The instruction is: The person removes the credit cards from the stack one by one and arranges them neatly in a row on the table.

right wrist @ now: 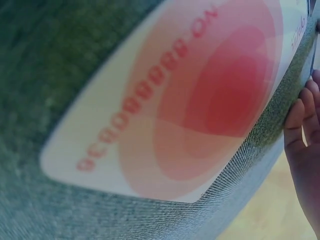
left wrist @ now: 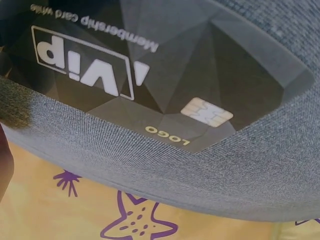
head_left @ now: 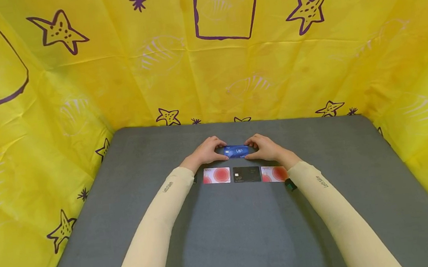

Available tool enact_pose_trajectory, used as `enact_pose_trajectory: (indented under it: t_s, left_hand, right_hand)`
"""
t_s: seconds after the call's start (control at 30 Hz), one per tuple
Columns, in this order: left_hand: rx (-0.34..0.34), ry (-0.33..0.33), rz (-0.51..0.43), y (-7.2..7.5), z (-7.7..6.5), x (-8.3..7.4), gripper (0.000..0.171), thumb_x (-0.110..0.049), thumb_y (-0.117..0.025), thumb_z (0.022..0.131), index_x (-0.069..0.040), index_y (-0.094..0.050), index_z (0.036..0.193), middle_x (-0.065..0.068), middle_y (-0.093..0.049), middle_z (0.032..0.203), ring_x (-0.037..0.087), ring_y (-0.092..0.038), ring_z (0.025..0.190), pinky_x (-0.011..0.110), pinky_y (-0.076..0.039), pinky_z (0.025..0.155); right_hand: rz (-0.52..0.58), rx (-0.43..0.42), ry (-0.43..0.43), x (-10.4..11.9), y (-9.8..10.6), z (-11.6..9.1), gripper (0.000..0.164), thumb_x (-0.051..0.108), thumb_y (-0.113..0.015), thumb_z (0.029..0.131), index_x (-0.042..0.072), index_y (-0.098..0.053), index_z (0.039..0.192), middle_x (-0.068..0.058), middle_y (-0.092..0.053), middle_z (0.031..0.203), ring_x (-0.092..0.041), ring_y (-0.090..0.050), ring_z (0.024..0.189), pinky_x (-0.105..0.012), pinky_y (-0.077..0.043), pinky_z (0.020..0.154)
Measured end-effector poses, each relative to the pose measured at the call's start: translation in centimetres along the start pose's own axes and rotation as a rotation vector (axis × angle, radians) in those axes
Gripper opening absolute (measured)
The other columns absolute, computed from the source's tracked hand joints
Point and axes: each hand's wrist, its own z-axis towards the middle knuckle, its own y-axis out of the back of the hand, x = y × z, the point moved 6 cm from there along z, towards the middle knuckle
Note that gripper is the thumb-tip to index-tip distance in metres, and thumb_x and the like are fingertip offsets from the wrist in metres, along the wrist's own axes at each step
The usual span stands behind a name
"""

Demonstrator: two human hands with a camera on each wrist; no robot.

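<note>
In the head view, a blue card [head_left: 236, 151] with a chip and white lettering lies between my two hands. My left hand [head_left: 207, 150] pinches its left end, fingertips at the far corner and thumb at the near one. At the right end, my right hand [head_left: 265, 147] holds it the same way. Nearer to me is a row: a white card with red circles [head_left: 216, 175], a black VIP card [head_left: 246, 174] and another red-circled card [head_left: 274, 173], partly covered by my right sleeve. Below my left wrist, the left wrist view shows a dark faceted Vip card [left wrist: 170, 65].
The cards lie on a grey cloth-covered table [head_left: 240, 235]. Yellow fabric [head_left: 208, 77] with starfish and fish prints stands around its back and sides. A small dark object [head_left: 291, 185] shows beside my right sleeve; its kind is unclear.
</note>
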Motion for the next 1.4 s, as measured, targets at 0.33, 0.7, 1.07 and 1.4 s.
enact_pose_trajectory:
  t_s: [0.33, 0.7, 1.07, 1.4]
  left_hand:
    - [0.011, -0.012, 0.009, -0.14, 0.11, -0.1, 0.055, -0.035, -0.079, 0.082, -0.005, -0.063, 0.126, 0.009, -0.056, 0.114, 0.021, -0.049, 0.107, 0.034, -0.039, 0.098]
    - [0.001, -0.005, 0.02, -0.2, 0.07, 0.41, 0.059, -0.041, -0.077, 0.083, -0.008, -0.062, 0.129, 0.005, -0.057, 0.113, 0.018, -0.049, 0.106, 0.033, -0.04, 0.098]
    - [-0.046, -0.031, 0.038, -0.08, -0.24, 0.44, 0.058, -0.041, -0.078, 0.082, -0.006, -0.063, 0.126, 0.007, -0.057, 0.113, 0.02, -0.048, 0.104, 0.035, -0.042, 0.095]
    - [-0.065, -0.028, 0.027, 0.08, -0.25, 0.48, 0.061, -0.044, -0.08, 0.079, -0.009, -0.063, 0.126, 0.004, -0.058, 0.114, 0.018, -0.049, 0.107, 0.033, -0.041, 0.098]
  right_hand:
    - [0.007, 0.006, -0.02, -0.19, -0.16, 0.05, 0.05, 0.03, -0.082, 0.079, 0.002, -0.064, 0.116, -0.01, -0.054, 0.1, -0.026, -0.05, 0.092, -0.039, -0.043, 0.085]
    - [-0.015, -0.042, 0.024, 0.07, -0.08, -0.06, 0.052, 0.032, -0.083, 0.077, 0.003, -0.063, 0.115, -0.01, -0.055, 0.103, -0.025, -0.051, 0.094, -0.04, -0.044, 0.088]
    - [-0.074, -0.052, 0.041, 0.61, -0.03, -0.02, 0.056, 0.036, -0.082, 0.077, 0.003, -0.062, 0.117, -0.01, -0.06, 0.106, -0.025, -0.055, 0.096, -0.041, -0.047, 0.09]
    - [-0.067, -0.087, 0.056, 0.67, 0.09, -0.05, 0.056, 0.037, -0.082, 0.076, 0.004, -0.062, 0.116, -0.009, -0.06, 0.105, -0.024, -0.056, 0.096, -0.04, -0.047, 0.09]
